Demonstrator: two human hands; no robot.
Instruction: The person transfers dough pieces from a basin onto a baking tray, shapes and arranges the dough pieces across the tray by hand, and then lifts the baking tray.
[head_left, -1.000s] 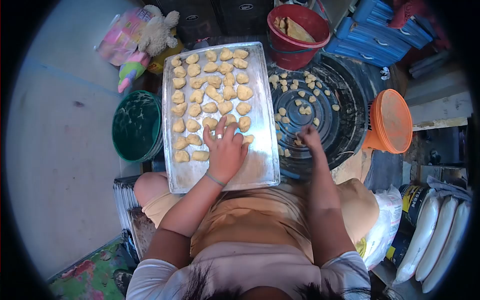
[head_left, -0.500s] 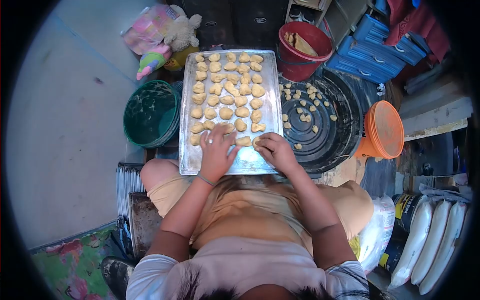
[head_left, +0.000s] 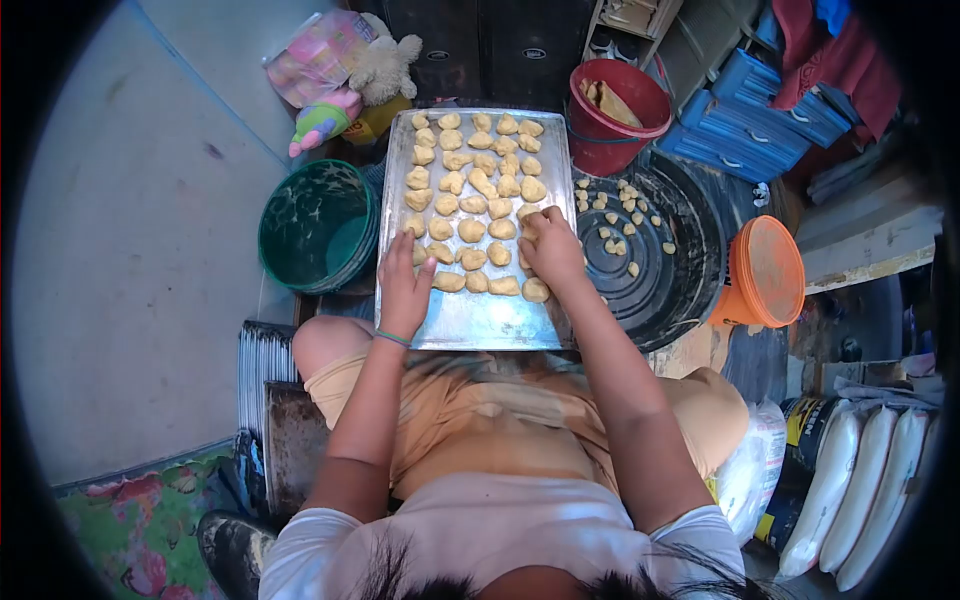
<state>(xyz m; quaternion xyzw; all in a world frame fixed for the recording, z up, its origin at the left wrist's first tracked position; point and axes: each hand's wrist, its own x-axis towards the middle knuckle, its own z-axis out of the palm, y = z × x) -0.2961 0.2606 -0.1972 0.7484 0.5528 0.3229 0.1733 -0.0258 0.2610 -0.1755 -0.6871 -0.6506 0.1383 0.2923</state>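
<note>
Dough pieces (head_left: 471, 231) are sitting in rows on baking tray (head_left: 490, 325) | left hand (head_left: 404, 292) is resting at tray's left edge, grip spread, released | right hand (head_left: 555, 252) is covering dough along tray's right edge, cannot tell its grip | black basin (head_left: 690, 285) is lying right of tray

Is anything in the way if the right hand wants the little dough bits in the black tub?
Just the tray's right edge, which lies between the right hand and the dough bits in the black tub. The hand could probably pass over it; nothing else visible blocks it.
</note>
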